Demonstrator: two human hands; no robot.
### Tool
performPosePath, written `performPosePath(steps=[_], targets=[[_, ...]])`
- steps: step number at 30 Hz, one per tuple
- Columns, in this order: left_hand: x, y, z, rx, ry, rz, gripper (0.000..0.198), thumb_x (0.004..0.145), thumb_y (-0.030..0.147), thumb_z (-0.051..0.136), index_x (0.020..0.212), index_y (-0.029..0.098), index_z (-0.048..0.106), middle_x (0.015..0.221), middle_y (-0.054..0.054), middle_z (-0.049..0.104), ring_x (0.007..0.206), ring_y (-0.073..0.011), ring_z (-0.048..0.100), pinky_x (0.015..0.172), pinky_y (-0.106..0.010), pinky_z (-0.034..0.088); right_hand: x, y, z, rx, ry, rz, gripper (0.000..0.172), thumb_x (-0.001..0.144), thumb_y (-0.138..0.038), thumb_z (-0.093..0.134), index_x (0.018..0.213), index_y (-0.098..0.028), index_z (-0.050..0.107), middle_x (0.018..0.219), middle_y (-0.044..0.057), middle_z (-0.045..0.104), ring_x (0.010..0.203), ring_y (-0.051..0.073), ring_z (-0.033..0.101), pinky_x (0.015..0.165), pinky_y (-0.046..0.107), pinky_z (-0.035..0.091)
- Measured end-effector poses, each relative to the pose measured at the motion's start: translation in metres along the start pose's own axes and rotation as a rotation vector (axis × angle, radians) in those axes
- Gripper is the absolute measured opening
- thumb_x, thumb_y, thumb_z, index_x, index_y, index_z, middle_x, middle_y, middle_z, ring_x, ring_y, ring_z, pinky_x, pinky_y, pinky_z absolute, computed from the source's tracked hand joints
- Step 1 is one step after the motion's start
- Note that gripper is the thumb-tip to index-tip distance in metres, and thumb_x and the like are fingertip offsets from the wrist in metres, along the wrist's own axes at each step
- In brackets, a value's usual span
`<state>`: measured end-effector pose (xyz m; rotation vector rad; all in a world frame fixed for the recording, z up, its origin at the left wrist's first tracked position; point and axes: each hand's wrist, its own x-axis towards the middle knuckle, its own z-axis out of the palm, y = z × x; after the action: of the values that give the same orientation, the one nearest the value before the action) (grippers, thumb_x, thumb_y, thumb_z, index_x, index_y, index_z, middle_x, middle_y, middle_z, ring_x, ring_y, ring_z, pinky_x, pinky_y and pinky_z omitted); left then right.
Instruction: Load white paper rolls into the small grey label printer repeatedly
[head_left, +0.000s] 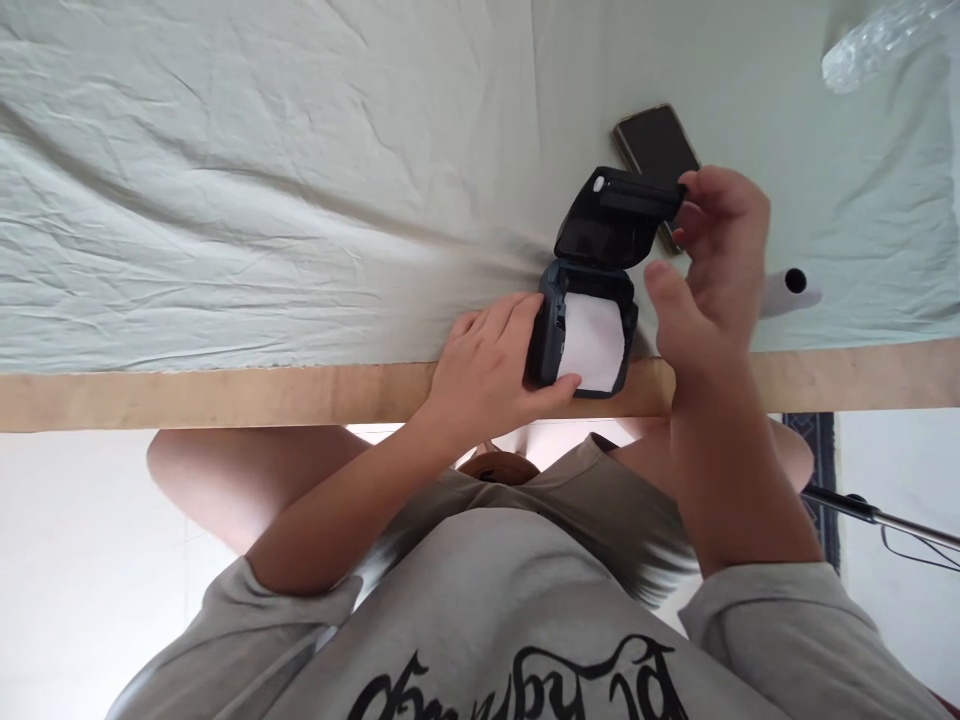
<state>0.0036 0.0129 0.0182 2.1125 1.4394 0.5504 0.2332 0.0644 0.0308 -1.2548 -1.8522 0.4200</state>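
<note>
A small black printer (551, 330) stands near the table's wooden front edge, its lid (611, 220) swung up and open. A white paper roll (592, 342) lies in its bay. My left hand (487, 365) wraps the printer's left side, thumb resting on the paper. My right hand (716, 265) is raised beside it, fingertips touching the top of the lid, thumb apart.
A pale green cloth (262, 180) covers the table, with a wooden edge (187, 395) toward me. A dark phone (654, 142) lies behind the printer. A white paper roll core (787, 288) lies at right, crumpled clear plastic (874, 45) at far right.
</note>
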Motion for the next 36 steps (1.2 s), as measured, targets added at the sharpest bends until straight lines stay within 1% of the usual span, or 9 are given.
performPosePath(steps=[4, 6, 9, 14, 18, 24, 29, 33, 36], targets=[[0.000, 0.001, -0.001, 0.010, -0.024, -0.012, 0.073, 0.090, 0.055, 0.068, 0.148, 0.013, 0.052, 0.150, -0.018, 0.063, 0.139, -0.0355, 0.060, 0.116, -0.047, 0.045, -0.022, 0.006, 0.007, 0.055, 0.248, -0.046, 0.041, 0.098, -0.051, 0.053, 0.136, -0.036, 0.056, 0.121, 0.007, 0.066, 0.112, 0.027, 0.071, 0.095, 0.049, 0.058], [0.000, 0.001, -0.001, 0.016, -0.030, -0.014, 0.073, 0.091, 0.055, 0.067, 0.149, 0.014, 0.052, 0.150, -0.017, 0.063, 0.139, -0.0354, 0.059, 0.115, -0.045, 0.045, -0.035, 0.006, 0.008, 0.030, 0.273, 0.017, 0.040, 0.096, -0.057, 0.053, 0.128, -0.033, 0.058, 0.116, 0.007, 0.066, 0.104, 0.027, 0.073, 0.087, 0.047, 0.060], [0.000, 0.001, -0.001, 0.026, -0.021, -0.017, 0.072, 0.091, 0.056, 0.066, 0.148, 0.014, 0.053, 0.151, -0.016, 0.062, 0.140, -0.0353, 0.059, 0.115, -0.044, 0.044, -0.043, 0.006, 0.010, 0.026, 0.110, 0.098, 0.040, 0.096, -0.056, 0.059, 0.127, -0.031, 0.058, 0.123, 0.009, 0.067, 0.113, 0.027, 0.072, 0.093, 0.047, 0.061], [0.000, 0.000, -0.002, -0.017, -0.028, -0.012, 0.089, 0.090, 0.059, 0.070, 0.163, 0.017, 0.038, 0.153, -0.016, 0.060, 0.139, -0.0345, 0.060, 0.117, -0.046, 0.043, -0.033, 0.010, 0.013, 0.051, -0.111, 0.070, 0.040, 0.099, -0.045, 0.058, 0.137, -0.033, 0.052, 0.138, 0.009, 0.063, 0.129, 0.027, 0.066, 0.107, 0.052, 0.059], [-0.002, 0.000, -0.001, 0.022, -0.017, 0.058, 0.081, 0.085, 0.062, 0.075, 0.156, 0.031, 0.053, 0.155, -0.013, 0.057, 0.140, -0.0349, 0.058, 0.116, -0.048, 0.044, -0.025, 0.002, 0.004, 0.059, -0.279, 0.127, 0.048, 0.096, -0.033, 0.059, 0.143, -0.035, 0.047, 0.151, 0.006, 0.057, 0.132, 0.026, 0.064, 0.108, 0.050, 0.059], [-0.001, 0.003, -0.001, 0.058, -0.023, 0.051, 0.080, 0.084, 0.055, 0.078, 0.156, 0.031, 0.054, 0.154, -0.013, 0.056, 0.139, -0.0365, 0.058, 0.116, -0.049, 0.045, -0.009, -0.015, -0.012, 0.049, -0.470, 0.246, 0.055, 0.096, -0.031, 0.062, 0.147, -0.038, 0.044, 0.160, 0.003, 0.052, 0.128, 0.024, 0.064, 0.112, 0.047, 0.057], [-0.001, 0.002, 0.000, 0.073, -0.053, 0.019, 0.110, 0.080, 0.064, 0.082, 0.165, 0.012, 0.035, 0.153, -0.022, 0.058, 0.140, -0.0400, 0.058, 0.117, -0.049, 0.044, -0.021, 0.001, -0.004, 0.058, -0.325, 0.242, 0.060, 0.093, -0.036, 0.064, 0.149, -0.033, 0.042, 0.153, 0.005, 0.057, 0.122, 0.023, 0.068, 0.109, 0.047, 0.060], [-0.004, -0.001, 0.004, 0.146, -0.069, 0.067, 0.109, 0.084, 0.071, 0.077, 0.162, 0.006, 0.037, 0.159, -0.025, 0.053, 0.146, -0.0404, 0.054, 0.121, -0.048, 0.041, -0.042, 0.018, 0.002, 0.117, -0.105, 0.209, 0.042, 0.101, -0.039, 0.051, 0.143, -0.036, 0.050, 0.147, 0.002, 0.062, 0.139, 0.024, 0.062, 0.122, 0.052, 0.051], [-0.005, -0.002, 0.005, 0.233, -0.092, 0.100, 0.112, 0.086, 0.075, 0.073, 0.162, 0.002, 0.036, 0.162, -0.028, 0.048, 0.148, -0.0413, 0.053, 0.122, -0.047, 0.041, -0.050, 0.020, 0.002, 0.076, -0.123, 0.202, 0.051, 0.095, -0.035, 0.062, 0.145, -0.037, 0.049, 0.146, 0.002, 0.064, 0.141, 0.027, 0.062, 0.124, 0.056, 0.048]])
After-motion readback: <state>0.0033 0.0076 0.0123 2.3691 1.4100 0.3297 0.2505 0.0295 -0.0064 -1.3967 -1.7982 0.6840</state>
